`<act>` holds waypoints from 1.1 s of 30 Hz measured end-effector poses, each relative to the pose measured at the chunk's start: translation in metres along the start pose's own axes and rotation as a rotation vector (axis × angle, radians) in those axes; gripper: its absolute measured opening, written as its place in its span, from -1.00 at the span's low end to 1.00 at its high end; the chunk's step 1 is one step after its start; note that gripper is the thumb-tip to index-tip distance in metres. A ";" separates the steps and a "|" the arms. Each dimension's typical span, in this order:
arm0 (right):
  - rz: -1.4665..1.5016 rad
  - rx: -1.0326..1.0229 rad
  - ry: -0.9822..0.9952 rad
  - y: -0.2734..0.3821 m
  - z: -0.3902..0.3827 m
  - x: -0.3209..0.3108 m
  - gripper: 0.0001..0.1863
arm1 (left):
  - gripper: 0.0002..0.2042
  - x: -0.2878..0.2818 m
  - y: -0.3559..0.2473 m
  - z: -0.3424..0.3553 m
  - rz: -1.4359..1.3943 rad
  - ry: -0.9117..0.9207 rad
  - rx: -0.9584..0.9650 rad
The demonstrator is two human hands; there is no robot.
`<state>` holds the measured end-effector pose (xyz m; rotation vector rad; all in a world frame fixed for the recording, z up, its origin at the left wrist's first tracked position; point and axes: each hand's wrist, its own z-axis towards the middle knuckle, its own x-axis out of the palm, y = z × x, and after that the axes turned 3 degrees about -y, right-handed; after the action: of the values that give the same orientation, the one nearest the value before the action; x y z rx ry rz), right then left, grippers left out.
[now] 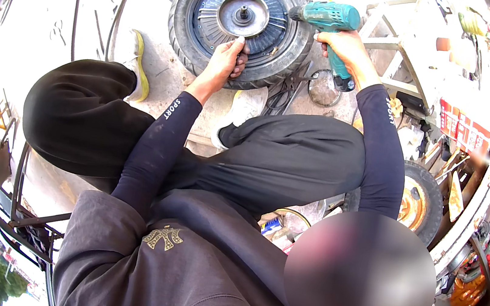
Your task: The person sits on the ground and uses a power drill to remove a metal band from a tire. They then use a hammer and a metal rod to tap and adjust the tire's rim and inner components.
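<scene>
A wheel with a black tyre point(181, 38) and a dark hub motor point(210, 11) lies flat on the ground at my feet, its axle pointing up. My left hand point(229, 59) is at the near side of the hub, thumb and fingers pinched together and the others curled. Whatever may be in that pinch is too small to make out. Wrapped round the handle of a teal cordless drill point(335, 17), my right hand point(346, 50) holds it level over the tyre's right side. The drill's chuck points left, at the hub's outer rim.
A pale metal frame point(393, 46) stands right of the drill. Below the drill's battery lies a round dish-like piece point(324, 89). Farther right are a wheel with an orange rim point(413, 204) and cluttered tools. A black cable point(78, 10) runs along the left; a dark chair point(11, 210) stands lower left.
</scene>
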<state>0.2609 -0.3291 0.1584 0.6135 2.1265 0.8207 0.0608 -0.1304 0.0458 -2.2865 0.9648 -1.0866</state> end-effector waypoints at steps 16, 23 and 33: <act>-0.102 0.163 0.026 0.019 0.016 -0.011 -0.84 | -0.74 -0.003 -0.007 0.002 -0.093 0.024 -0.052; -1.143 -0.368 -0.116 0.048 0.008 0.009 -0.63 | -0.72 -0.009 -0.007 0.004 -0.142 0.046 -0.050; -0.978 -0.165 -0.188 0.055 0.006 0.025 -0.56 | -0.72 0.005 -0.010 -0.011 0.048 -0.062 0.077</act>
<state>0.2599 -0.2736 0.1828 -0.4237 1.8300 0.3445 0.0585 -0.1287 0.0610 -2.2106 0.9329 -1.0096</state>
